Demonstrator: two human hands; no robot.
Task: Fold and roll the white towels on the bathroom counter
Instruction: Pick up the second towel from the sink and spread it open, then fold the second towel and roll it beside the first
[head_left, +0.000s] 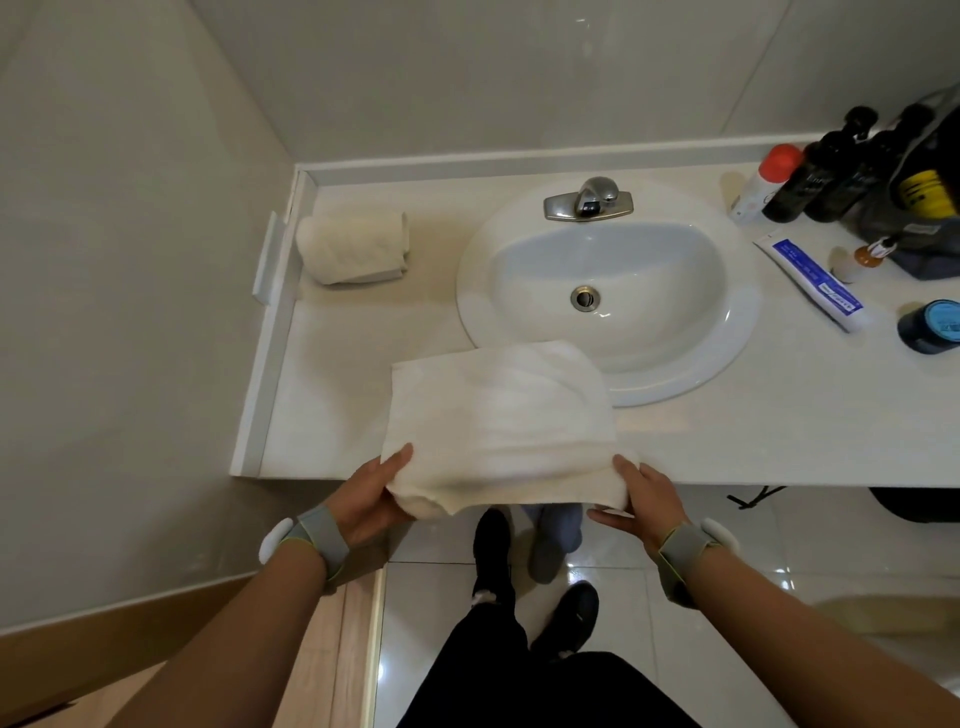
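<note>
Pale bathroom counter (727, 441), white sink (675, 374) set into it, toiletries crowded off at the far right — that was the stage. And right at the near edge lay the folded towel (498, 410), its far corner lapping over the sink's rim, its near end hanging just off the counter.

Both hands were on it! The left hand (371, 499) gripped the near left corner, fingers curled under the overhanging edge and thumb on top. The right hand (641, 501) matched it at the near right corner, thumb pressing down, fingers closed beneath the cloth. Each was closed on the same towel.

Over by the left wall sat a rolled towel (353, 249), well apart from the one in hand, so one looked finished already.

As for handling: this cloth looked soft, light and floppy, sagging where it left the counter. It would not keep a shape unaided, so the layers could slide or fan apart if only one was pinched. The sensible grip seemed to be just this one, both near corners, all layers pinched together. A roll would likely want starting tight from the near end, with the counter taking the weight.
</note>
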